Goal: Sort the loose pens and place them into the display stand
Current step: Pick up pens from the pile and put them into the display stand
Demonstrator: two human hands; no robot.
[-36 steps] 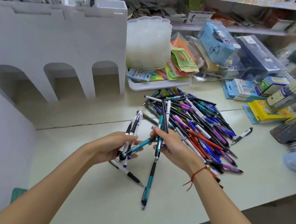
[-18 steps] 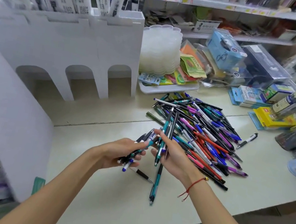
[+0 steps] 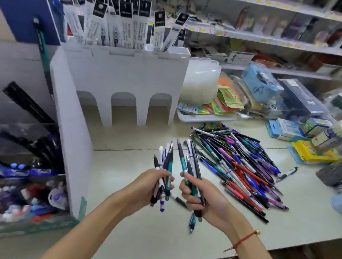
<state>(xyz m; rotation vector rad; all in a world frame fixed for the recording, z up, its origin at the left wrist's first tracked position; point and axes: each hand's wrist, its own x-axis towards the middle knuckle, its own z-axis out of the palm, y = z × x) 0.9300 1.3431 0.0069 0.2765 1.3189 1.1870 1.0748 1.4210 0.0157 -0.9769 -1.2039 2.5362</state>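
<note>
My left hand (image 3: 147, 189) grips a bundle of pens (image 3: 164, 172) just below the middle of the frame, fingers curled round the barrels. I count about five or six in it: black, teal and white ones with blue ends. Their long axes run nearly upright in the frame, upper ends fanning toward the display stand, lower ends poking out under my palm.

My right hand (image 3: 206, 199) holds a second bundle (image 3: 190, 170) just beside the first, apart from it. It has roughly four or five pens, teal and dark, tilted so the tops lean toward the upper left. One teal pen sticks out below my fingers, pointing at the bottom of the frame. A red string bracelet (image 3: 242, 242) circles that wrist.

One black-and-white pen (image 3: 178, 199) lies flat on the pale tabletop (image 3: 149, 237) between my hands.

To the right of centre sits the loose pile of pens (image 3: 242, 164), too many to count: slim plastic barrels in purple, blue, red, teal and black, mostly lying diagonally from upper left to lower right. A single white pen (image 3: 287, 174) lies apart at its right edge.

The white display stand (image 3: 120, 73), smooth board with three arched openings, stands in the upper left, packaged refills upright in its top.
</note>
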